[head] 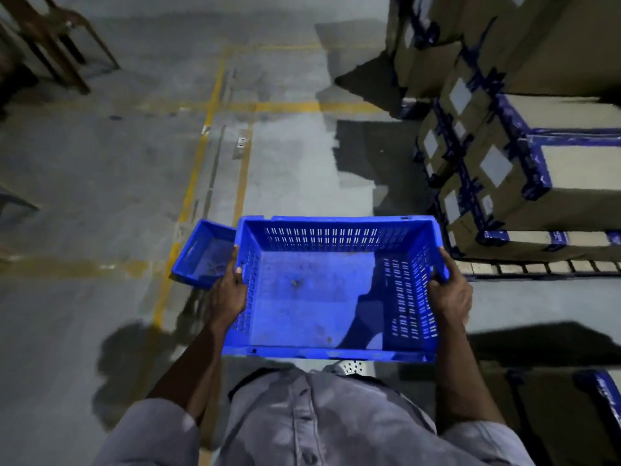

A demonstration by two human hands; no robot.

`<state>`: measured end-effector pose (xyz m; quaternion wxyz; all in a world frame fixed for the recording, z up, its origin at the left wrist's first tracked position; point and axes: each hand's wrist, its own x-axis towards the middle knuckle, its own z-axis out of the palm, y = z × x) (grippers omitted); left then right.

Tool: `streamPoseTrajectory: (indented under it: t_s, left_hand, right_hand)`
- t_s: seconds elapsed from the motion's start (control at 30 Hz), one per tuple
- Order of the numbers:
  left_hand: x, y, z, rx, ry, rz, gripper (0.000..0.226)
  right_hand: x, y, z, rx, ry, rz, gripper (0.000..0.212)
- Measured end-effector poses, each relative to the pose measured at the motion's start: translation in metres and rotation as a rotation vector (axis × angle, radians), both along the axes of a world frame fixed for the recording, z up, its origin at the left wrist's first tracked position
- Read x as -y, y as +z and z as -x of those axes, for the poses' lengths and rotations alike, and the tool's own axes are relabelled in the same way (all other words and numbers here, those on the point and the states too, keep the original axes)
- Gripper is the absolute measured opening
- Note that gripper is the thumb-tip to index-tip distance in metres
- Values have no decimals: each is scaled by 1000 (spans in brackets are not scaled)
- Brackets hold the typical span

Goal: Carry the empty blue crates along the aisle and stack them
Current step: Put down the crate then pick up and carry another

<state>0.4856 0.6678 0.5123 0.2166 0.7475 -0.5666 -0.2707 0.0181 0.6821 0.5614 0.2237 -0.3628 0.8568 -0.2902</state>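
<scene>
I hold an empty blue slotted crate [312, 297] level in front of my waist, above the concrete floor. My left hand [230, 290] grips its left rim, thumb over the edge. My right hand [448, 290] grips the right rim the same way. A second blue crate [201, 253], smaller in view and also empty, lies on the floor just left of the carried one, partly hidden behind my left hand.
Stacked cardboard boxes [524, 153] with blue tape stand on a pallet [537, 267] along the right. Another taped box [571, 415] is at the lower right. Yellow floor lines [198, 169] run up the aisle. A brown chair [57, 45] stands far left.
</scene>
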Motion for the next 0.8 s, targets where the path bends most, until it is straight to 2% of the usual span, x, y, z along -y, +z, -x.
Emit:
streamPoseTrajectory:
  t_s: [0.17, 0.37, 0.63, 0.8]
  left_hand:
    - [54, -26, 3, 101, -124, -34, 64]
    - [101, -39, 10, 30, -360, -8, 61]
    - [105, -4, 40, 58, -779, 95, 58]
    - [68, -3, 91, 77, -1067, 126, 57]
  right_hand:
    - [-36, 12, -3, 25, -220, 1, 76]
    - [-114, 30, -42, 31, -511, 52, 72]
    - [-260, 40, -154, 43, -963, 116, 72]
    - [-362, 41, -223, -14, -1247, 130, 72]
